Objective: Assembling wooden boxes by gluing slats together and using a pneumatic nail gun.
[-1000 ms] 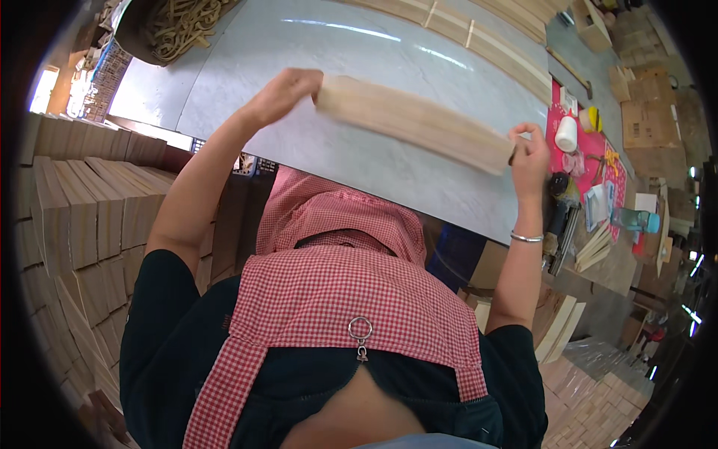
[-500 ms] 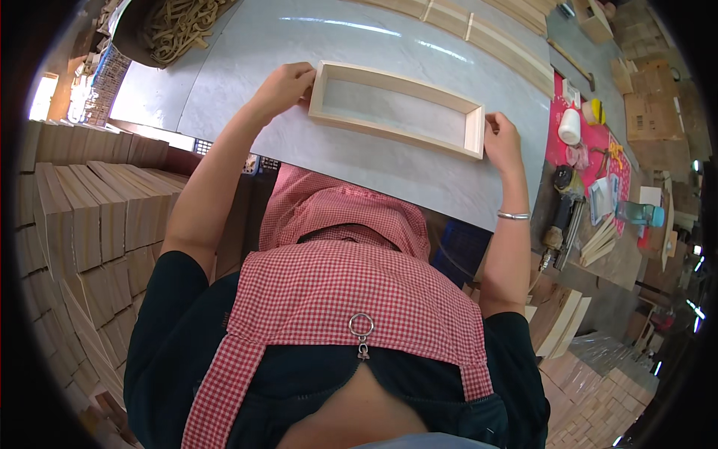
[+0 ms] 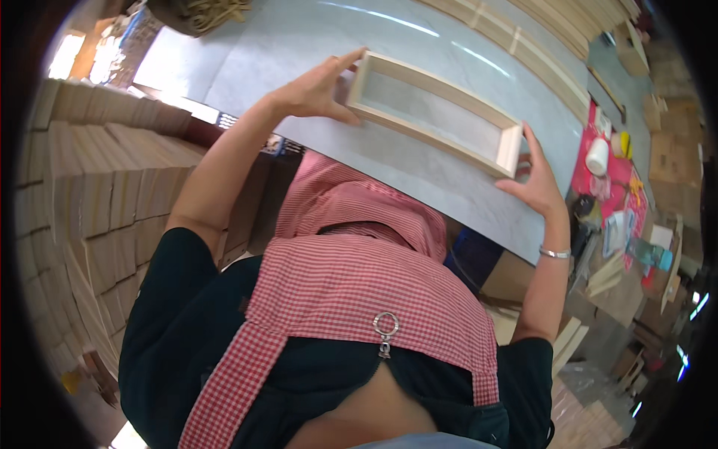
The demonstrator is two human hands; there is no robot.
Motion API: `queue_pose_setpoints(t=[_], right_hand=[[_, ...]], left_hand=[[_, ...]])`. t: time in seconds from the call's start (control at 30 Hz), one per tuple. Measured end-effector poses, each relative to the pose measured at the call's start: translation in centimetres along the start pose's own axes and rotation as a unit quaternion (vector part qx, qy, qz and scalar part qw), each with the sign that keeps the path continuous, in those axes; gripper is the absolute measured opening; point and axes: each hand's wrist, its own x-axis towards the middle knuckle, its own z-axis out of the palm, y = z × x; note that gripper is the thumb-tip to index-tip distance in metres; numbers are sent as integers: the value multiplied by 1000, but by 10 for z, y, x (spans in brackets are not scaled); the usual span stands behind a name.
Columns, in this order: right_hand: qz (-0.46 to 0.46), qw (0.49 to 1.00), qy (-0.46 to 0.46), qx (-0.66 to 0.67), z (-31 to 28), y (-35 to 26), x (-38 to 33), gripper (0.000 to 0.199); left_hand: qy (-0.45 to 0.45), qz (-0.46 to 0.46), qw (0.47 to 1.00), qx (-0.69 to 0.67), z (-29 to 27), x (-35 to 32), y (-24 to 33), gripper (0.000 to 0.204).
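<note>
A long rectangular frame of pale wood lies at or just over the grey marbled tabletop, which shows through its middle. My left hand spans the frame's left short end, fingers at the far corner and thumb at the near one. At the opposite end my right hand grips in the same way, its thumb against the near corner and fingers along the outer side. Whether the frame touches the table I cannot tell.
Long wooden strips line the table's far side. To the right, a white bottle stands on a pink cloth among tools. Wood blocks are stacked at my left. A bin of shavings sits at the far left.
Both hands have spread from pinching the short ends to spanning them corner to corner. In the tilted view, frame, table and surroundings appear further right.
</note>
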Motion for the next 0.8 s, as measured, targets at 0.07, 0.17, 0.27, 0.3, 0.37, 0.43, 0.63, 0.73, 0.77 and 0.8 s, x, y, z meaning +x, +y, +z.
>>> queue_pose_setpoints(t=[0.07,0.17,0.27,0.3,0.37,0.43,0.63,0.73,0.77,0.8], right_hand=[[12,1000,-10,-25,-1,1,6,115],[-11,1000,2,-20,-1,5,16,115],[-9,1000,4,-13,-1,3,18,115],[-1,1000,3,-9,-2,0,20,115],[14,1000,-1,1,-3,-2,23,115],[-2,1000,3,-13,-3,2,27,115],[-56,997,14,-52,-5,12,31,114],[-56,997,14,-52,-7,11,35,114],[-62,996,15,-56,-8,12,37,114],[-67,996,17,-61,-9,13,38,114]], left_hand=[[1,25,1000,-6,12,8,-2,105],[-2,30,1000,4,6,10,-1,106],[-3,31,1000,6,5,12,1,106],[-4,30,1000,5,5,12,1,106],[-4,27,1000,5,4,12,1,106],[-5,23,1000,4,3,12,1,106],[-7,10,1000,1,1,9,3,107],[-7,9,1000,-3,3,9,4,108],[-6,10,1000,-2,3,9,5,109],[-6,11,1000,-2,4,9,6,109]])
